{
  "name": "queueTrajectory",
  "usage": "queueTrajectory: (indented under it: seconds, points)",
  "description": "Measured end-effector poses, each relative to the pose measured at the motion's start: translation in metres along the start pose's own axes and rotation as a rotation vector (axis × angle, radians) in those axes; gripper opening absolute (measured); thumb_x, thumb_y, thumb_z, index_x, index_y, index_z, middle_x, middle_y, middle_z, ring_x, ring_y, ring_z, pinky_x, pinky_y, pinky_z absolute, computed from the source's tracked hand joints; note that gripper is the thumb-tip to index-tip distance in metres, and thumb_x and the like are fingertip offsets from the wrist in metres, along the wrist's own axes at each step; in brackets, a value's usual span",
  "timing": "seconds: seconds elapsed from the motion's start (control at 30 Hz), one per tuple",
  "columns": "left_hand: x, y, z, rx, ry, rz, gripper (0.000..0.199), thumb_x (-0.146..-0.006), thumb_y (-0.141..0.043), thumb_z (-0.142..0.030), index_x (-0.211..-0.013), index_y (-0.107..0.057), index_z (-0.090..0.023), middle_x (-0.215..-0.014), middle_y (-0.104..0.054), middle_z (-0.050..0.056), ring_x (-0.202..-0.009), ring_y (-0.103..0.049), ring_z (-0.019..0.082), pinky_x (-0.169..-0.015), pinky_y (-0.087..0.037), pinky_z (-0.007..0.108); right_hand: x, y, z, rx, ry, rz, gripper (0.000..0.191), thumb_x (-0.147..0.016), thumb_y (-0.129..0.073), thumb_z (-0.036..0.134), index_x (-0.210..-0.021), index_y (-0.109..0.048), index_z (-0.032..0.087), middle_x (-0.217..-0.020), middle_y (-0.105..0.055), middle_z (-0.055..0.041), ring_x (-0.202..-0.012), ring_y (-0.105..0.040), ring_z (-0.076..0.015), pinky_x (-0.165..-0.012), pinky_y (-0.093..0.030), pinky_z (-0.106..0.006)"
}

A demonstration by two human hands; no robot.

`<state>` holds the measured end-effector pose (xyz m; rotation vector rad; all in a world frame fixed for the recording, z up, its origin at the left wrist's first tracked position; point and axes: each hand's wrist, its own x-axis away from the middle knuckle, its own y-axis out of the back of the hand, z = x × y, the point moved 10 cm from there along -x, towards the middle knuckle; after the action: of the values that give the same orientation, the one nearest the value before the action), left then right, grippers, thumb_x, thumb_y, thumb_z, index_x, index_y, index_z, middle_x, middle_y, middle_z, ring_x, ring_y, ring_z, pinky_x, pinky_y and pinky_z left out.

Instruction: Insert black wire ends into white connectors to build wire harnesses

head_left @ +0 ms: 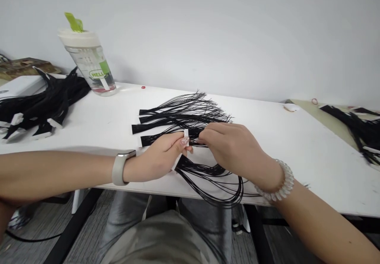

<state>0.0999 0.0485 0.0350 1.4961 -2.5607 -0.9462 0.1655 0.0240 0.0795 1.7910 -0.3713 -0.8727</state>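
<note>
My left hand (pixel 158 155) is closed round a small white connector (pixel 186 132), thumb and fingers pressed on its sides. Close to its right, the fingertips of my right hand (pixel 234 147) pinch a thin black wire beside the connector; the exact grip is partly hidden. A bundle of black wires (pixel 208 190) loops below both hands, some of it hanging over the table's front edge. Just beyond the hands lie several flat black wire bundles (pixel 178 113), their bound ends to the left and loose ends fanned to the right.
A clear bottle (pixel 93 66) with a green spout stands at the back left of the white table (pixel 261 113). Black cables with white connectors (pixel 50 97) are heaped at the left. More black cables (pixel 356 125) lie on the right. A wall rises behind.
</note>
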Motion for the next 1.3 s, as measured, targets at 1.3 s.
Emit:
queueTrajectory:
  seconds: [1.3]
  points:
    - [0.002, -0.008, -0.002, -0.048, -0.029, 0.059, 0.028, -0.089, -0.031, -0.027, -0.070, -0.049, -0.016, -0.070, -0.057, 0.000, -0.066, -0.052, 0.010, -0.063, -0.041, 0.021, -0.001, -0.016, -0.004, -0.324, -0.151, 0.075, 0.018, -0.078, -0.039, 0.010, -0.065, -0.052, 0.013, -0.055, -0.049, 0.0018, -0.052, -0.040, -0.0057, -0.053, -0.027, -0.020]
